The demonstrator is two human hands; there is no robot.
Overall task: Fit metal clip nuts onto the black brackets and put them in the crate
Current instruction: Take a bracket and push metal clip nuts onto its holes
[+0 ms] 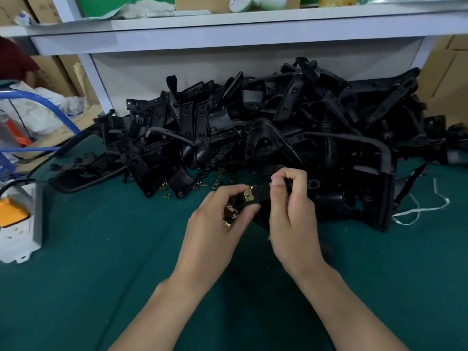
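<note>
Both hands meet over the green table in front of a big heap of black brackets (266, 127). My right hand (291, 211) grips one black bracket (262, 196) with thumb and curled fingers. A gold clip nut (248, 195) sits on that bracket's near end. My left hand (217, 224) pinches the bracket at the nut with its thumb and cups several more gold clip nuts (231, 211) in its palm. Loose clip nuts (202, 184) lie scattered at the foot of the heap. No crate is in view.
A white power strip with an orange switch (17, 224) lies at the left table edge, with black and blue cables (50, 105) behind it. White string (420, 209) lies right of the heap. A white shelf frame (228, 34) runs above the heap, cardboard boxes behind.
</note>
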